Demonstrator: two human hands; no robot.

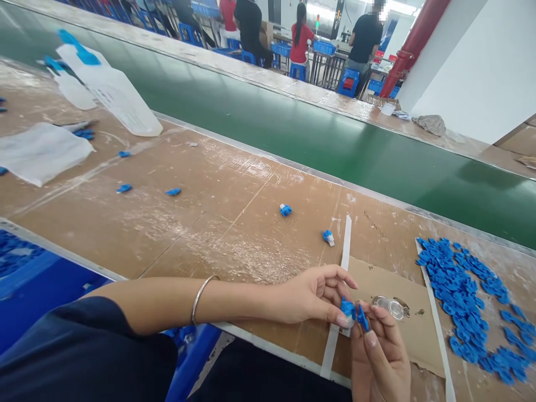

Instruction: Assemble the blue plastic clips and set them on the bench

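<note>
The small blue clips [354, 312] pinched in my fingers look like glossy moulded plastic, same as the heap [473, 301] at lower right. My bangle [200, 296] is polished metal. The bench [218, 206] is scuffed, dusty brown board; the belt [293, 123] across the upper frame is smooth matt green.

text: none I can read | plastic bag [109, 89] far to the left of my hands, up the bench: faint grey print, too blurred to make out | cardboard [412, 329] by my fingers: unmarked
</note>
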